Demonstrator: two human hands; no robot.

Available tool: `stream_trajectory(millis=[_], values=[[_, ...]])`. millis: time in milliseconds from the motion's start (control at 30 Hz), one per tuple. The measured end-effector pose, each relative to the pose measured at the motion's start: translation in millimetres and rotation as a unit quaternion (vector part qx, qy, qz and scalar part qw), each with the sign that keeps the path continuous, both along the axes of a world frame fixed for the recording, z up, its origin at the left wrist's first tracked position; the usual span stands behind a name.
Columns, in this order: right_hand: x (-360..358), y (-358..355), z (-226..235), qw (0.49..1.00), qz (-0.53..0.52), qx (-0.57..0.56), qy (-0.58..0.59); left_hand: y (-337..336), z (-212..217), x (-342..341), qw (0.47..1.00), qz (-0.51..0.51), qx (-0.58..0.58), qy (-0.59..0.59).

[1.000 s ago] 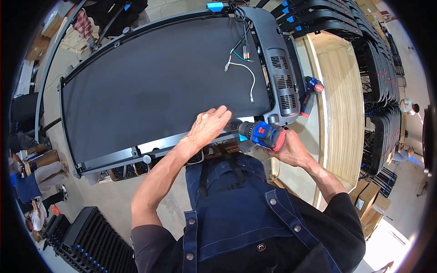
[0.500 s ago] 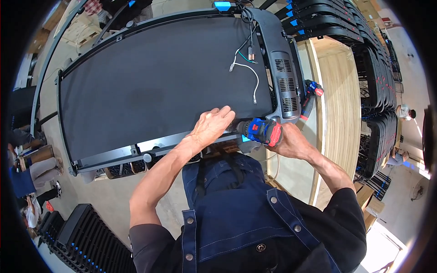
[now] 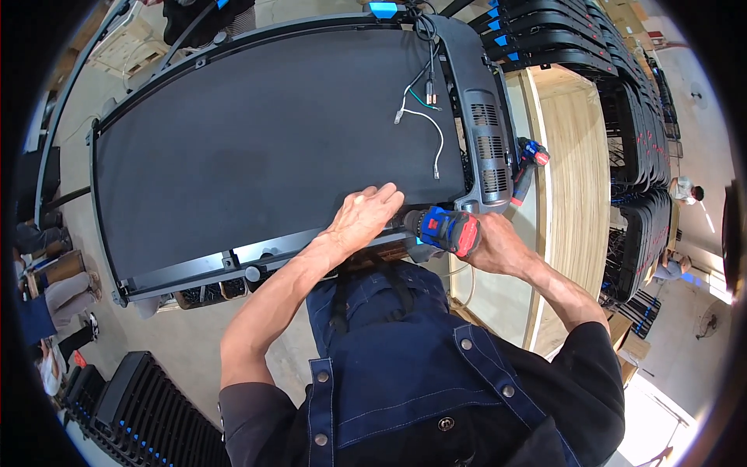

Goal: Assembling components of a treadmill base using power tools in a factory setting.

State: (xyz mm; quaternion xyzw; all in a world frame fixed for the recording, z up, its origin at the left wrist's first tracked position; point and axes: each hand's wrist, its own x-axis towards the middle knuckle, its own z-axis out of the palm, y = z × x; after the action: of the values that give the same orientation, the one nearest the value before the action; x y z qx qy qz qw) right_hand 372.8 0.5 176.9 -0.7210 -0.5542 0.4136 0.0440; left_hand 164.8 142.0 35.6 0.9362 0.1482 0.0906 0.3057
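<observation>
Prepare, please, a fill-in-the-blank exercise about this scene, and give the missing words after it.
1. The drill is gripped by the person's ____ hand.
2. A white wire and a short ____ wire lie on the dark belt.
3. Besides the drill, only ____ other blue-and-red power tool is near the vented cover.

Missing words: right; green; one.

Bright light, glare lower right, fisheye-bent edges, black corners

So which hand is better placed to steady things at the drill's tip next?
Probably the left hand: it sits beside the front of the drill, with no tool visible. The right hand is taken up gripping the drill.
</observation>
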Motion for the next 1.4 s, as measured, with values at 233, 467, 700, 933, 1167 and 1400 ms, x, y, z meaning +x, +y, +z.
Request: stream_trajectory(millis=[233, 467, 700, 933, 1167, 1400], values=[[-10.2, 21.5, 13.3, 0.992, 0.113, 0.001, -0.064, 1.6, -4.9, -2.1, 0.999, -0.003, -0.018, -0.034], [-19.5, 54.5, 21.1, 0.973, 0.199, -0.046, -0.107, 4.2, -8.2, -2.4, 0.997, 0.012, -0.046, -0.059], [-26.0, 78.6, 27.5, 0.961, 0.216, -0.112, -0.13, 4.6, -15.3, -1.6, 0.996, 0.021, -0.055, -0.067], [-23.4, 87.1, 22.8, 0.962, 0.223, -0.12, -0.103, 7.6, -15.0, -2.3, 0.996, 0.005, -0.068, -0.063], [-29.1, 80.4, 16.2, 0.941, 0.298, -0.074, -0.143, 6.5, -24.1, -0.4, 0.996, 0.009, -0.042, -0.077], [-23.8, 72.2, 24.1, 0.946, 0.288, -0.066, -0.134, 13.5, -16.3, -1.2, 0.994, 0.006, -0.068, -0.08]])
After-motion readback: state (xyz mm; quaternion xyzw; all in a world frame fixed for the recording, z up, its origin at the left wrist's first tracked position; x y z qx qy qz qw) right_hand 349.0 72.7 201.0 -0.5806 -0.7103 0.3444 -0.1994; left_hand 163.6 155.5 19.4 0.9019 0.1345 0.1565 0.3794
